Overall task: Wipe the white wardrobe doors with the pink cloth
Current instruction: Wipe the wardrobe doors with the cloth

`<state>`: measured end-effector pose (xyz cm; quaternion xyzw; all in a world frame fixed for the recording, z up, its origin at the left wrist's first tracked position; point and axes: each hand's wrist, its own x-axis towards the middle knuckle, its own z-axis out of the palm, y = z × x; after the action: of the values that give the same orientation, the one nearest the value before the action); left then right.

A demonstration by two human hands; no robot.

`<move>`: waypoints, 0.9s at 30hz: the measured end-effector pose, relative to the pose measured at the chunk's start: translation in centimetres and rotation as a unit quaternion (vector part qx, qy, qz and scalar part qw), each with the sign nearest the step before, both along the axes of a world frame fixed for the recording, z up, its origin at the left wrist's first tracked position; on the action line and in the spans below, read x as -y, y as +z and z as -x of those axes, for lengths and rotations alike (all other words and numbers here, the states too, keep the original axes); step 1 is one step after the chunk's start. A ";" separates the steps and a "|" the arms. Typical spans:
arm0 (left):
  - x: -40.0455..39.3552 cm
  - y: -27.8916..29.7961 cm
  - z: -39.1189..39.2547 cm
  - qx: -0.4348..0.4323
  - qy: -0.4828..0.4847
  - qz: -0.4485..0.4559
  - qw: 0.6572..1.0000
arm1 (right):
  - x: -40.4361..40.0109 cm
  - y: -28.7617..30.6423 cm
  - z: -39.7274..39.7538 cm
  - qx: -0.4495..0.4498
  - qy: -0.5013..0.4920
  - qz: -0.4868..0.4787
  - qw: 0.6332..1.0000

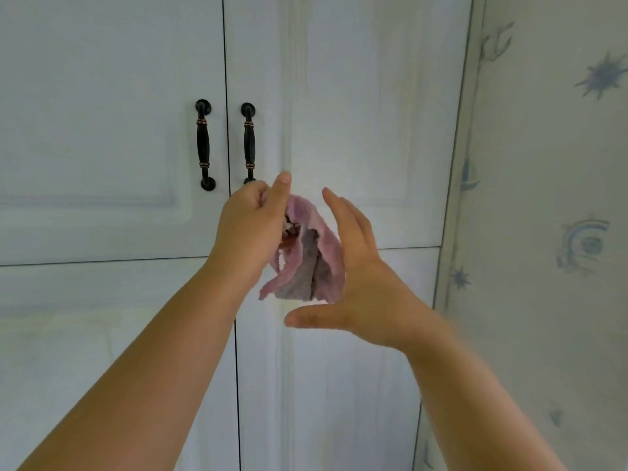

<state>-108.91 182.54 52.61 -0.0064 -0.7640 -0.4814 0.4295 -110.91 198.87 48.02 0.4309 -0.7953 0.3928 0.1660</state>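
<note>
Cloth (306, 253) hangs bunched from the left hand (251, 229), its grip curled round the upper edge — pink folds drooping in front of the right-hand door (356, 96), whether touching it I cannot tell. The right hand (363, 283) sits just beside the cloth, fingers straight and spread, thumb out beneath it, holding nothing. Two dark handles (204, 144) flank the door seam above the left hand — patterned wallpaper (550, 164) at right.

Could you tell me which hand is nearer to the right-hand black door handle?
Left. The left hand overlaps the bottom of the right-hand black door handle in view, while the right hand is lower, further right.
</note>
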 end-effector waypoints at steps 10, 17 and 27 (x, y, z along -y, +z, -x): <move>1.4 1.3 -1.8 0.084 -0.086 0.026 0.992 | -1.0 2.9 2.1 0.297 0.141 0.221 0.918; 2.5 0.5 -2.1 0.107 -0.093 0.093 0.985 | -1.1 4.7 2.3 0.385 0.187 0.287 0.857; 3.3 1.1 -1.4 0.158 -0.092 -0.059 0.981 | -1.6 5.2 3.9 0.196 -0.056 0.271 0.941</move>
<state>-107.47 179.24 53.68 0.0253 -0.7888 -0.5578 0.2570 -114.80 200.51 53.23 0.2391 -0.6979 0.6607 0.1389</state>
